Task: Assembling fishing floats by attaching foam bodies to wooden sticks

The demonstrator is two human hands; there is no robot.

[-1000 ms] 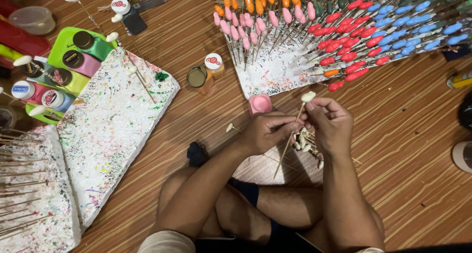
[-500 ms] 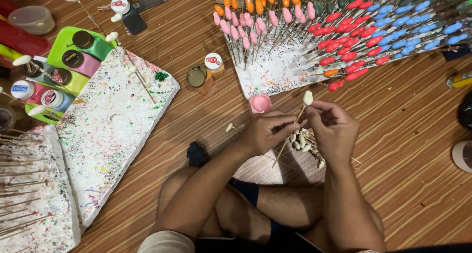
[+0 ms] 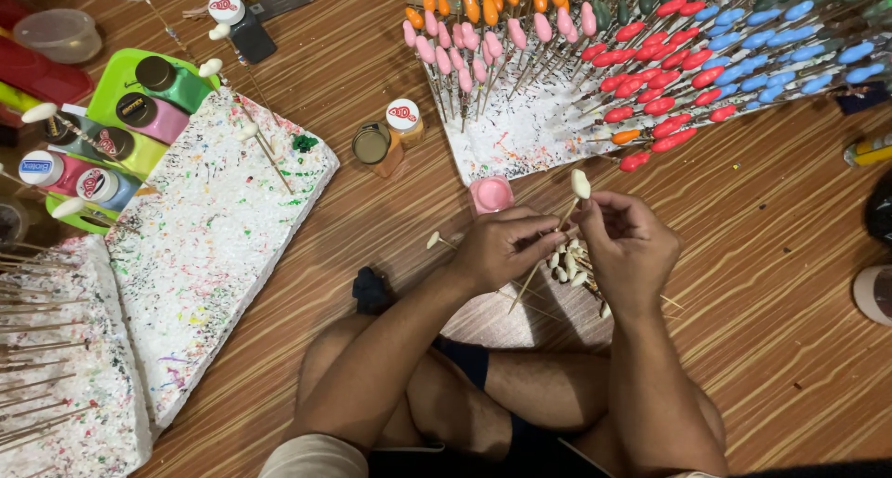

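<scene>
I sit cross-legged on a wooden floor. My left hand [image 3: 506, 248] pinches a thin wooden skewer [image 3: 531, 278] that slants up to the right. My right hand [image 3: 627, 241] holds the same skewer near its top, where a small cream shell [image 3: 581, 183] sits on the tip. Between and below my hands lies a little pile of cream shells [image 3: 571, 264] with loose skewers. One more shell on a stick [image 3: 434, 240] lies on the floor left of my left hand.
A paint-flecked white foam board [image 3: 520, 130] ahead holds several skewers with pink, orange, red, blue and green shells. A pink cap [image 3: 491, 195] and two small paint bottles [image 3: 390, 134] stand near it. Left are a large foam slab [image 3: 214, 246], a green tray of paint jars [image 3: 121, 116] and bare skewers [image 3: 37, 348].
My hands have shifted slightly and the skewer's shell tip has risen a little between them. Nothing else has moved.
</scene>
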